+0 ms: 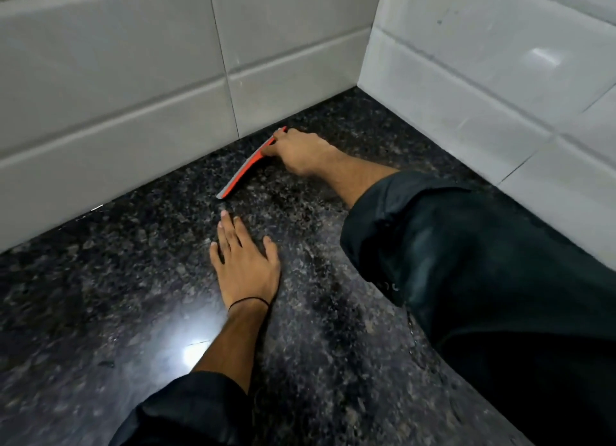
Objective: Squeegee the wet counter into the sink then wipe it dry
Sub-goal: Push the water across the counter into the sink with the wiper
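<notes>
A red squeegee (243, 170) with a grey rubber blade lies edge-down on the dark speckled granite counter (133, 295), close to the back wall. My right hand (300, 152) grips its far end, with the arm stretched out toward the corner. My left hand (245, 265) rests flat on the counter with its fingers straight, a little nearer than the squeegee's free end. A thin black band circles the left wrist. Both arms wear dark sleeves. The sink is out of view.
White tiled walls (133, 95) rise at the back and on the right (500, 79), meeting in a corner beyond the right hand. A bright light reflection (196, 352) shines on the counter near my left forearm.
</notes>
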